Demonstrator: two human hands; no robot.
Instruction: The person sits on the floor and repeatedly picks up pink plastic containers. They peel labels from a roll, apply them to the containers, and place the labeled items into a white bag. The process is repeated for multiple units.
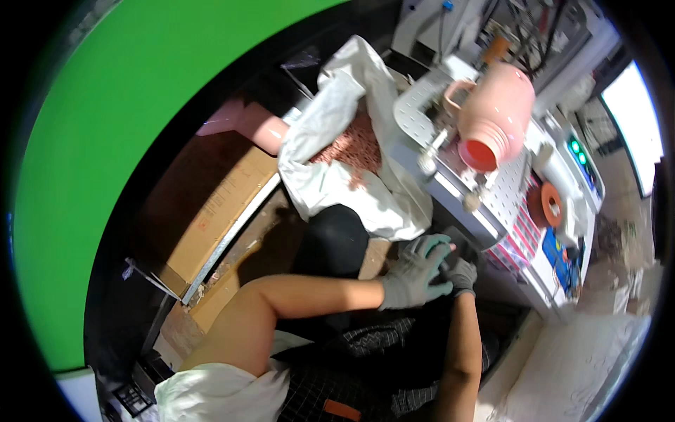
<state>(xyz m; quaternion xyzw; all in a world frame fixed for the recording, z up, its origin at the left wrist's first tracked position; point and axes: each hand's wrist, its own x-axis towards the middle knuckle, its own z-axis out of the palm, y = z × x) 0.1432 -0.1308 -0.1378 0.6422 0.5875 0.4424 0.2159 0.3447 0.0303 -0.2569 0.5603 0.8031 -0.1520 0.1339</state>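
Note:
My two hands are close together over my lap, below the grey machine's front edge, both in grey work gloves with greenish fingertips. My left hand (pixel 413 276) has its fingers apart, with the thumb stretched toward the right hand. My right hand (pixel 462 275) is curled, and its fingertips are partly hidden; I cannot make out what is in it. Above them a glossy pink jug (pixel 498 109) with a handle lies tilted on the machine's perforated plate (pixel 418 116), its round mouth facing me. A white woven sack (pixel 330 95) stands open left of it, holding reddish-brown granules (pixel 357 144).
A long cardboard box (pixel 218 218) lies left of my knee (pixel 337 232). Another pink piece (pixel 260 126) rests behind it. On the right bench are a brown tape roll (pixel 545 205), blue tools (pixel 555 259) and a control box with green lights (pixel 578 153). A bright screen (pixel 633 123) stands beyond.

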